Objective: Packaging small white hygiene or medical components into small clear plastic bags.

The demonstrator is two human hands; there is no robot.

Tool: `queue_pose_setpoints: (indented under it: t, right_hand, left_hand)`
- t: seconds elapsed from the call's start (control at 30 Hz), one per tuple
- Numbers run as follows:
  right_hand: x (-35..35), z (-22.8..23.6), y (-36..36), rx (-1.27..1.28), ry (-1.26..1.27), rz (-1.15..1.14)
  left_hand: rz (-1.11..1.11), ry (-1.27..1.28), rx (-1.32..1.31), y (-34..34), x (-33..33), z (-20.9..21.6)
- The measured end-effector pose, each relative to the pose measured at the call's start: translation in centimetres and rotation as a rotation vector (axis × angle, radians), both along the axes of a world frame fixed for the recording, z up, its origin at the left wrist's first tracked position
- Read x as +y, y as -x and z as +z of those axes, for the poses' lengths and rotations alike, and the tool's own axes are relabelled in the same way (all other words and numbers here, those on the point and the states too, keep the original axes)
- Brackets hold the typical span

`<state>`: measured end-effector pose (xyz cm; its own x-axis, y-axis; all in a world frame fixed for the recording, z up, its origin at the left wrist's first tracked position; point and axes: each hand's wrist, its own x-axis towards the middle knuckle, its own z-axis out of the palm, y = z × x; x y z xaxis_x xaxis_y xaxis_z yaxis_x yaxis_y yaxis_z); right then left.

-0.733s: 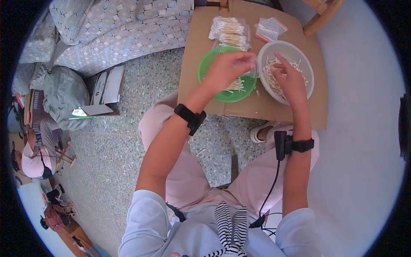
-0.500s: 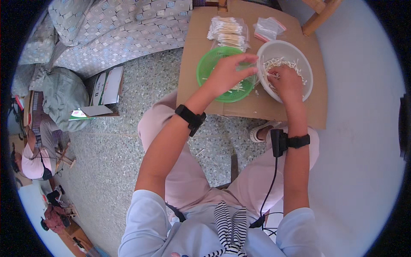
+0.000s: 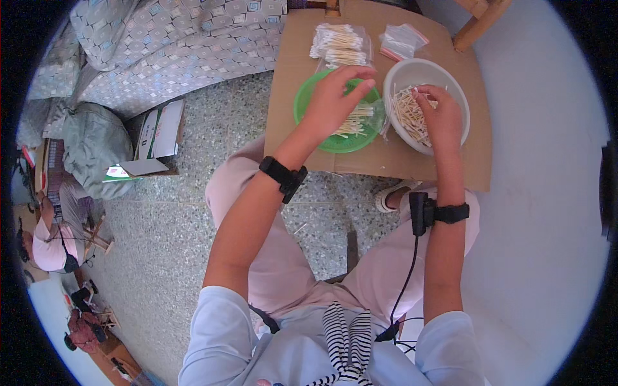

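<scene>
My left hand [image 3: 335, 100] hovers over the green basket [image 3: 302, 116], thumb and fingers apart with nothing seen between them. Loose cotton swabs [image 3: 351, 125] lie in that basket. A clear plastic bag [image 3: 378, 116] rests across the basket's right rim, beside the bowl. At the right, my right hand [image 3: 443, 119] is above the white bowl [image 3: 459, 90], its fingertips pinched together. A small white tip shows at them, seemingly a cotton swab. Beneath this hand, many more cotton swabs [image 3: 407, 116] fill the bowl in a jumble.
Bagged cotton swabs [image 3: 338, 45] and flat empty zip bags [image 3: 403, 42] lie at the far side of the cardboard-covered table [image 3: 399, 166]. A wooden leg [image 3: 479, 26] stands at the far right, near the wall. Another person [image 3: 55, 244] sits at far left.
My right hand has risen from among the swabs, fingertips now visible. My left hand has shifted left and up, away from the bowl's rim, uncovering the swabs and bag beneath.
</scene>
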<state>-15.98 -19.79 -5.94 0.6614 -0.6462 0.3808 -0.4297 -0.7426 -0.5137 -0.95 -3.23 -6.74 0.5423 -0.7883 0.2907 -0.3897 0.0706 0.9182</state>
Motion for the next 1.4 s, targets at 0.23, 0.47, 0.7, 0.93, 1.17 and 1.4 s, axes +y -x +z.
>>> queue_pose_setpoints:
  t: [0.23,0.47,0.7,0.93,1.17,1.4]
  right_hand:
    - [1.6,1.3,-1.3,-0.348,-0.620,0.224]
    - [3.9,2.4,-2.1,-0.491,-0.791,0.367]
    - [3.6,2.2,-2.1,-0.520,-0.757,0.346]
    - [4.9,2.4,-1.9,-0.236,-0.593,0.363]
    - [4.5,2.3,-2.0,-0.318,-0.675,0.305]
    - [3.8,2.5,-2.0,-0.520,-0.780,0.299]
  left_hand:
    - [-0.003,0.073,-0.341,1.0,-0.5,0.5]
    - [0.038,0.063,-0.380,0.8,-0.2,0.3]
    - [0.129,0.104,-0.216,-0.5,0.0,1.6]
    - [0.194,0.086,-0.271,-1.1,0.8,2.2]
    - [0.172,0.167,-0.136,-1.2,0.6,2.1]
    - [0.130,0.177,-0.257,-1.0,0.7,2.5]
